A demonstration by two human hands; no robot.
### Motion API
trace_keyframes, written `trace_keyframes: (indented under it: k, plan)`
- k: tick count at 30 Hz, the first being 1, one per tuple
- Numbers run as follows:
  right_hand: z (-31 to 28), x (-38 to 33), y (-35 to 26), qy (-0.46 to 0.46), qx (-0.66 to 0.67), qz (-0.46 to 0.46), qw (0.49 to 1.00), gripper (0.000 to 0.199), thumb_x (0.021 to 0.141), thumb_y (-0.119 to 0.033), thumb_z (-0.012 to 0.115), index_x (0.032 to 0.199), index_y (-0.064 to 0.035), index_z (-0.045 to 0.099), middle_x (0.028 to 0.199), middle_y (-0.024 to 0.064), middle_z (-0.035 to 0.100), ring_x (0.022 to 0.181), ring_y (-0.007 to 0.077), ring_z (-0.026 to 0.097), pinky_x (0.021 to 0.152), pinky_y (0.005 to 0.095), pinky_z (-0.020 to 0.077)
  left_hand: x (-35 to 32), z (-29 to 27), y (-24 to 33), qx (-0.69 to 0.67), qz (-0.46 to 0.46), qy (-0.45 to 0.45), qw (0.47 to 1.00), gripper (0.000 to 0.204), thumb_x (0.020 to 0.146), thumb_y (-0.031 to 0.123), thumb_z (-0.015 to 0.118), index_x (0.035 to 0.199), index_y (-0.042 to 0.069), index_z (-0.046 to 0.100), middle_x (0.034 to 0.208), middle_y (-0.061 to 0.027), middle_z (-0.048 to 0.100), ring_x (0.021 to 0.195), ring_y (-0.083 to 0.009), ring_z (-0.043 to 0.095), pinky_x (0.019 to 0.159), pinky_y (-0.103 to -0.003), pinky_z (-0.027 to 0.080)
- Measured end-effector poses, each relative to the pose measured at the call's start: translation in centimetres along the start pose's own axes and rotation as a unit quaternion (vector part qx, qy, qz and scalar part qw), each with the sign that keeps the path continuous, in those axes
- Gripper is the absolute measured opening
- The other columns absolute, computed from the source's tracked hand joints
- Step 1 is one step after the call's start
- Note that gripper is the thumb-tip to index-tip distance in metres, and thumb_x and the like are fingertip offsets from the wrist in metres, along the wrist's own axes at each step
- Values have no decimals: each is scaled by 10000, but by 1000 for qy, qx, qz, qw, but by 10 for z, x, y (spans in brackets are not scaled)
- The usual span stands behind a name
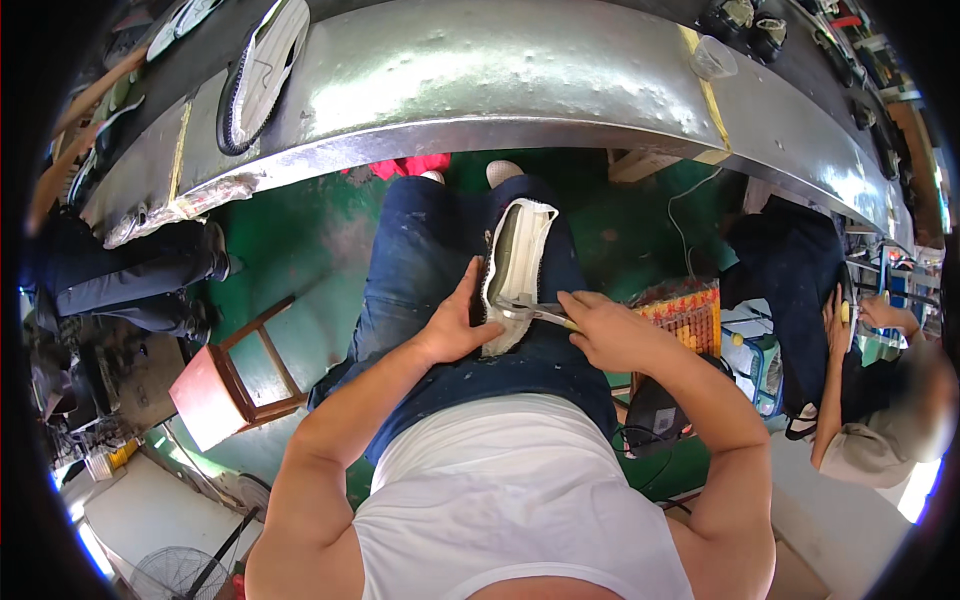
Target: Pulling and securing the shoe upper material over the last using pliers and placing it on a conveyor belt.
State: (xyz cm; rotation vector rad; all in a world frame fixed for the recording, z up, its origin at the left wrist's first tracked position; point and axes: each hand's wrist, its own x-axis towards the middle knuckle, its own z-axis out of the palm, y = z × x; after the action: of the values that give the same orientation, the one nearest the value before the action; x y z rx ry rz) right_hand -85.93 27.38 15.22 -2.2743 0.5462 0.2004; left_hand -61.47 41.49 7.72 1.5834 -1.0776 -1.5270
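Observation:
Across my thighs lies a shoe upper [520,243], pale inside with a dark stitched edge, its long opening facing up. My left hand [455,322] grips its near left side, thumb pressed over the edge and a finger along the outside; the other fingers are hidden. In my right hand [612,330] is a pair of metal pincers [537,312], the fingers closed round the handles. The pincers' head rests against the pale lining near the end closest to me. Whether the jaws bite on anything is too small to tell.
A metal-topped bench [480,70] crosses in front of my knees. On it stand another shoe upper [265,75] at left and a clear plastic cup [712,58] at right. A wooden stool [225,395] is at my left. Co-workers sit on both sides; a person's hand [885,312] shows at right.

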Motion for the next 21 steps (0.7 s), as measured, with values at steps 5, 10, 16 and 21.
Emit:
trace_keyframes:
  k: [5, 10, 16, 21]
  plan:
    - [-37, 24, -42, -134, -182, 59, 972, 314, 859, -85, 614, 1119, 79, 554, 1000, 227, 657, 956, 379, 653, 799, 457, 538, -4, 8, 12, 64, -18, -6, 998, 1081, 819, 74, 729, 1553, -15, -59, 1620, -186, 165, 1484, -239, 210, 1191, -337, 198]
    - [-33, 41, -28, -168, -191, -10, 967, 187, 852, -136, 610, 935, 31, 608, 876, 189, 673, 778, 354, 674, 702, 447, 543, 5, 21, -9, -353, 0, 46, 935, 739, 1044, 370, 402, 1558, -14, 35, 1624, -194, 131, 1496, -233, 148, 1202, -321, 137]
    - [35, 30, -12, -13, -86, -17, 996, 194, 865, -171, 628, 957, -8, 579, 854, 180, 649, 788, 362, 661, 700, 464, 529, 25, 28, -31, -138, -19, 262, 955, 622, 1079, 438, 254, 1466, -30, 389, 1444, -187, 496, 1356, -271, 442, 1133, -327, 314]
    - [3, 23, -20, -47, -88, 15, 995, 397, 839, -117, 634, 1175, 76, 548, 985, 213, 636, 907, 370, 638, 773, 453, 533, 25, 29, -23, -11, -12, 276, 961, 554, 1081, 355, 270, 1399, -61, 451, 1323, -290, 560, 1260, -395, 538, 1068, -373, 407]
